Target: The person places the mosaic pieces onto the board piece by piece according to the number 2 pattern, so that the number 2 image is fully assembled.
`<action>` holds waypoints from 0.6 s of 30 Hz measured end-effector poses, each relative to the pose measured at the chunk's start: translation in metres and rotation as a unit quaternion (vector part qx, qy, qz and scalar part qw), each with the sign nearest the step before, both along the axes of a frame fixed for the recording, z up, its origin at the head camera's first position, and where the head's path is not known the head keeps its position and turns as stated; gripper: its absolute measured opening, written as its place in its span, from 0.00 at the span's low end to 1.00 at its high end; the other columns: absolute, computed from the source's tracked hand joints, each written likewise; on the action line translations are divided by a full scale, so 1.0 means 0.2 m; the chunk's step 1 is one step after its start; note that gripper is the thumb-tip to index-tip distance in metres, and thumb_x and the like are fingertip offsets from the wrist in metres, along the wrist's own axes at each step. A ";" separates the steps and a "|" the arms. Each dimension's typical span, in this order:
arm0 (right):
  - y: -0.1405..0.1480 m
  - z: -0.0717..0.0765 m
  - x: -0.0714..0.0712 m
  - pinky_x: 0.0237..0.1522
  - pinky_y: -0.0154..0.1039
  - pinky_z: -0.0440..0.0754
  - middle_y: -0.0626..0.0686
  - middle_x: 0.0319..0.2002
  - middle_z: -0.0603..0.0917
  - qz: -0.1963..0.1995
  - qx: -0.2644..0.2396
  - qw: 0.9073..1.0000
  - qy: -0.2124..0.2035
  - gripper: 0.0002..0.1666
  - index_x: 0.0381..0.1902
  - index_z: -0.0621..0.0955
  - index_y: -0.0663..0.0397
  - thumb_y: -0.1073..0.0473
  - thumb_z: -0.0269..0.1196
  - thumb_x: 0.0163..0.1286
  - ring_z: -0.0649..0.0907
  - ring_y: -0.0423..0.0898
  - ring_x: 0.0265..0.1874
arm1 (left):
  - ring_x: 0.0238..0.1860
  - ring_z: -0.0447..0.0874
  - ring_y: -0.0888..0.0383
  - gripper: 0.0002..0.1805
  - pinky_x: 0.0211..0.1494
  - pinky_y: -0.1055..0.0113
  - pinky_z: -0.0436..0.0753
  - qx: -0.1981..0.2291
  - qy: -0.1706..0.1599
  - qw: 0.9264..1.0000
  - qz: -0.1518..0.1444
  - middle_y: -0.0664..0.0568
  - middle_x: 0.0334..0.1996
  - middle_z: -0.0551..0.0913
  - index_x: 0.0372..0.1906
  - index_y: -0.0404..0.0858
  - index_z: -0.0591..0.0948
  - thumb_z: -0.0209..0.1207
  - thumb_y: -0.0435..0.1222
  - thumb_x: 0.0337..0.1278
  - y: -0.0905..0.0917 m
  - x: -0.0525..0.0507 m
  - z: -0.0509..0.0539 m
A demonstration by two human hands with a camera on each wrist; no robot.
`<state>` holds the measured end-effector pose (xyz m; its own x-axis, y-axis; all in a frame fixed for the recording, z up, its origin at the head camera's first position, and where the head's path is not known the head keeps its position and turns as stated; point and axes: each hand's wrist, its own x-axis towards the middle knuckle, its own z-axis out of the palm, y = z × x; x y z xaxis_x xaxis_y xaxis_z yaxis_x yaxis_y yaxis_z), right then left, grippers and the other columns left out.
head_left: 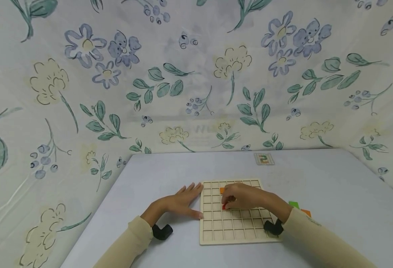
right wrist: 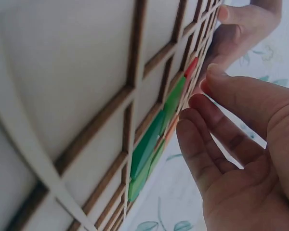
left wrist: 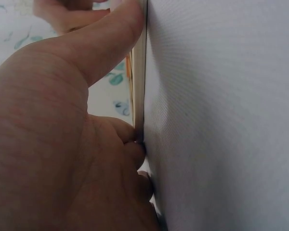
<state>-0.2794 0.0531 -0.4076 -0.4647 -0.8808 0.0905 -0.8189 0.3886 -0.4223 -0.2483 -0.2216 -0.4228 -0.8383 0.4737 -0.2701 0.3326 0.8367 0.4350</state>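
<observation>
A pale wooden grid board [head_left: 213,235] lies flat on the table. My left hand [head_left: 181,203], fingers spread and fairly straight, rests along its left edge, with the thumb [left wrist: 103,43] touching the rim. Over the board's middle, my right hand [head_left: 244,196] pinches a small red tile [head_left: 224,207] at its squares, between thumb and fingertips. An orange tile [head_left: 222,190] sits just beyond these fingers. In the right wrist view, light green [right wrist: 174,98] and dark green tiles [right wrist: 147,142] lie in the grid; the right hand hides them from the head view.
Right of the board, a green tile [head_left: 294,204] and an orange tile [head_left: 306,212] lie partly behind the right forearm. A small card with a coloured grid pattern [head_left: 264,159] lies near the table's far edge. Flower-printed cloth [head_left: 196,93] hangs behind the white table [head_left: 169,171].
</observation>
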 end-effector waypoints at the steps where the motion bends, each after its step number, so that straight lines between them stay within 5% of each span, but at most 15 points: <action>1: 0.01 0.01 0.00 0.37 0.25 0.80 0.39 0.33 0.81 -0.002 0.001 1.000 -0.003 0.03 0.37 0.88 0.48 0.61 0.69 0.66 0.76 0.29 0.32 | 0.83 0.31 0.48 0.61 0.83 0.46 0.37 0.000 0.000 1.000 0.000 0.49 0.82 0.41 0.81 0.38 0.45 0.64 0.62 0.54 0.00 0.00 0.00; 18: 0.30 0.11 0.03 0.42 0.30 0.83 0.42 0.37 0.84 -0.054 -0.017 0.998 -0.036 0.08 0.43 0.87 0.53 0.62 0.69 0.65 0.79 0.33 0.36 | 0.83 0.32 0.48 0.61 0.83 0.47 0.36 0.004 0.000 1.000 0.004 0.49 0.82 0.42 0.81 0.38 0.45 0.65 0.62 0.53 0.00 -0.02 -0.01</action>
<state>-0.2738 0.1134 -0.3851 -0.5625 -0.8226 0.0832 -0.7404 0.4564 -0.4935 -0.2519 -0.2209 -0.4253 -0.8421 0.4687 -0.2669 0.3253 0.8361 0.4418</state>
